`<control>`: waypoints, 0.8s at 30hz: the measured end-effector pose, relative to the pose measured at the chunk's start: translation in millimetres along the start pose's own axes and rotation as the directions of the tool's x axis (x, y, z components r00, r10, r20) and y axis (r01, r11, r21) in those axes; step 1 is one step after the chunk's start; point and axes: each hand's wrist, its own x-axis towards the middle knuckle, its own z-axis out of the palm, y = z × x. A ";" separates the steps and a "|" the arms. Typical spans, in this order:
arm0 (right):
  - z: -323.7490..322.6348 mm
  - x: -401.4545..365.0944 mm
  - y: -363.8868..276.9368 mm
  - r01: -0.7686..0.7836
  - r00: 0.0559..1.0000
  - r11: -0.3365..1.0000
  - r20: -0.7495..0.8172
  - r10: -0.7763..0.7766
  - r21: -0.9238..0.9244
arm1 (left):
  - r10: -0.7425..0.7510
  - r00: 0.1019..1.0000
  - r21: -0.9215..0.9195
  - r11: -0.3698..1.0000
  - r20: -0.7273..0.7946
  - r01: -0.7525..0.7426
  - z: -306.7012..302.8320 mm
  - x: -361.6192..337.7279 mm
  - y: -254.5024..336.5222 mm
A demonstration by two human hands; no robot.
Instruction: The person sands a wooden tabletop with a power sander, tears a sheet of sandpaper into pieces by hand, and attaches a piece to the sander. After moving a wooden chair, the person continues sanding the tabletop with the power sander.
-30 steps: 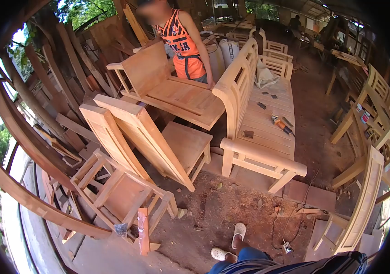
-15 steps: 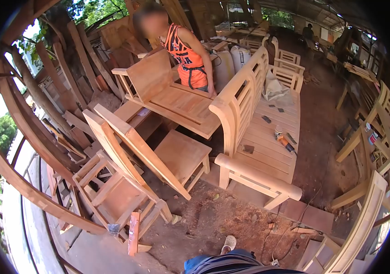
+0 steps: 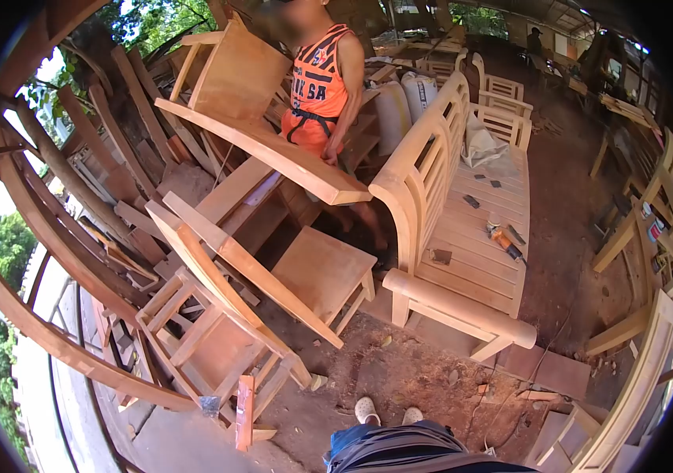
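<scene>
Chair (image 3: 238, 79) now tilts upward, co-worker's hand (image 3: 329, 155) at its edge.

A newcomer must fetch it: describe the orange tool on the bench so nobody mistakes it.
Find the long slatted bench right of centre. Midway along its seat, toward the front edge, lies the orange tool. It alone is bright orange; the pieces near it are small, dark and flat.

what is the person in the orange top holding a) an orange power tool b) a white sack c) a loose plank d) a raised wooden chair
d: the person in the orange top has a hand on the edge of a wooden chair held tilted above the other chairs, while the orange power tool lies on the bench.
</scene>
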 end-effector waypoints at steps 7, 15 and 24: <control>-0.7 -38.6 -9.5 0.028 1.000 0.997 -0.001 -0.028 -0.074 | -0.038 0.995 0.067 0.997 0.092 0.032 -21.6 -4.2 13.4; -60.8 -169.3 -98.7 0.241 0.970 0.682 0.162 -0.179 -0.691 | -0.346 0.897 0.346 0.906 0.276 0.244 -57.0 -36.6 41.5; -160.0 -210.4 -340.3 0.978 0.196 0.203 -0.539 -0.819 0.048 | 0.913 0.392 0.217 0.363 0.111 -0.906 -58.5 -109.0 287.8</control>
